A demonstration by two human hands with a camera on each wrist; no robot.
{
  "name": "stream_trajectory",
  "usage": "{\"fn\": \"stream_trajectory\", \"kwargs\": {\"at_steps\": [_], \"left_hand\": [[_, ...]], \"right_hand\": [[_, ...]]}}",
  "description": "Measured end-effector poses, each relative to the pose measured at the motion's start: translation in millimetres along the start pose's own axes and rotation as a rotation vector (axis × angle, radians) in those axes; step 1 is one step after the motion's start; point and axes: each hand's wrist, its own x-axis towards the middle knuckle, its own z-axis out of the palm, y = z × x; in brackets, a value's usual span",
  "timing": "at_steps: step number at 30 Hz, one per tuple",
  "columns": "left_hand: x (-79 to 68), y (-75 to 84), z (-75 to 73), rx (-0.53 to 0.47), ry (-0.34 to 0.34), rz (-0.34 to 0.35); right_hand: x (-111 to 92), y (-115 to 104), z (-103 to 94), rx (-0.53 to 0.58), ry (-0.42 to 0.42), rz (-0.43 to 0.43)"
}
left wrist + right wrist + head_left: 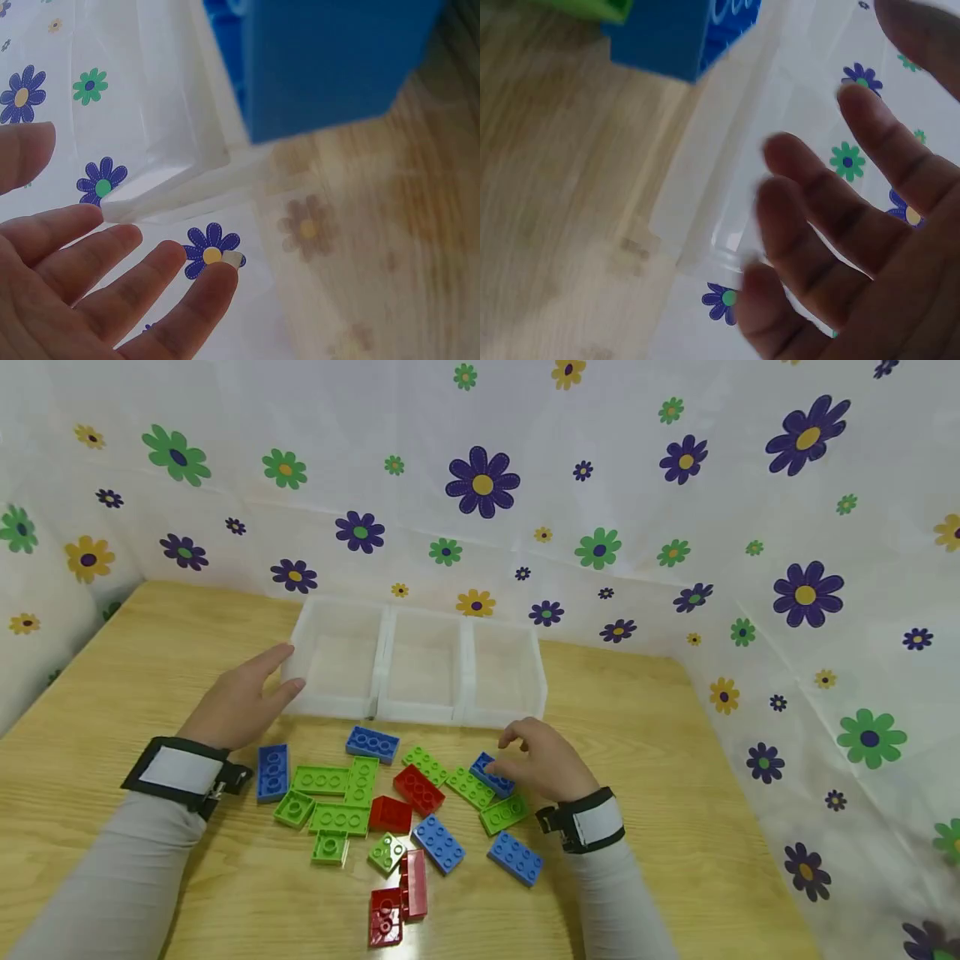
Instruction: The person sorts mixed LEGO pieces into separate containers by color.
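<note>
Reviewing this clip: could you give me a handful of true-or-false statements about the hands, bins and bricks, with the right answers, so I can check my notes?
1. Three white bins stand side by side. True.
2. The right hand grips nothing and is close to a blue brick. True.
3. The left hand holds a brick. False: it holds nothing and is beside the leftmost bin.
4. Every brick is blue. False: red bricks and green bricks are there too.
5. The bins are full of bricks. False: the bricks lie on the wooden table.
</note>
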Motion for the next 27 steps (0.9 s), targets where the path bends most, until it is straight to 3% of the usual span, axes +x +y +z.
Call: {"fn": "stream_trajectory", "kwargs": {"at_steps": [4, 14, 17, 20, 24, 27], "left_hand": [[1.0, -2.3, 2.2, 0.008, 0.001, 0.006], [0.8, -3.8, 2.3, 0.010, 0.036, 0.011], [1.3, -3.2, 2.7, -0.002, 0.070, 0.006], [2.4, -4.0, 5.5, -0.028, 0.110, -0.027], [2.9, -4.1, 10.0, -0.068, 0.163, -0.077], [3.0, -4.5, 14.1, -0.087, 0.179, -0.096]], "right_hand": [[-0.4, -3.2, 6.9, 0.005, -0.111, 0.066], [2.0, -2.8, 13.1, 0.007, -0.124, 0.050], [4.3, -5.0, 2.5, 0.024, -0.082, 0.029], [15.6, -7.3, -14.6, 0.032, 0.038, -0.001], [51.1, -6.5, -29.8, -0.058, 0.210, -0.030], [81.2, -2.1, -26.5, -0.180, 0.212, 0.006]]}}
